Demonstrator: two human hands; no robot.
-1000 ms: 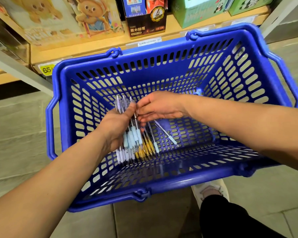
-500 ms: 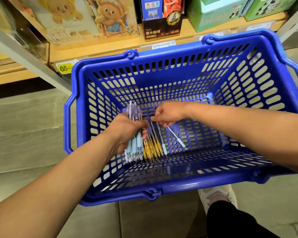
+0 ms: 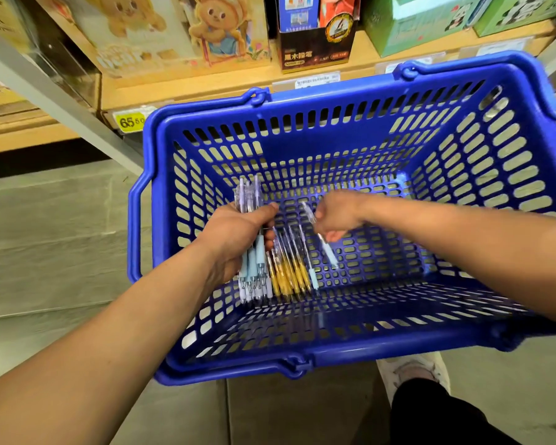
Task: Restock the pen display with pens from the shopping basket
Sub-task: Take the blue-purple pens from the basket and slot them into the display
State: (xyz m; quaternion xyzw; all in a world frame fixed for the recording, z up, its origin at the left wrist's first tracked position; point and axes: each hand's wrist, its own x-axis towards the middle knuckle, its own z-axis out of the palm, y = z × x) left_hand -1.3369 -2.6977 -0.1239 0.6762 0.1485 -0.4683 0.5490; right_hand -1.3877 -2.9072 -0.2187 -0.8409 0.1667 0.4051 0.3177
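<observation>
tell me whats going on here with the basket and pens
A person has both hands inside a blue shopping basket in front of a shelf. The left hand grips a bundle of blue-grip pens. The right hand pinches a single pen. Yellow-grip pens lie on the basket bottom between the hands.

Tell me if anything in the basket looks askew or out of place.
One pale-blue pen slants at an angle to the neat row of yellow pens in the blue basket; the right hand seems to pinch it. The left hand grips a tidy pen bundle. Nothing looks spilled or damaged.
</observation>
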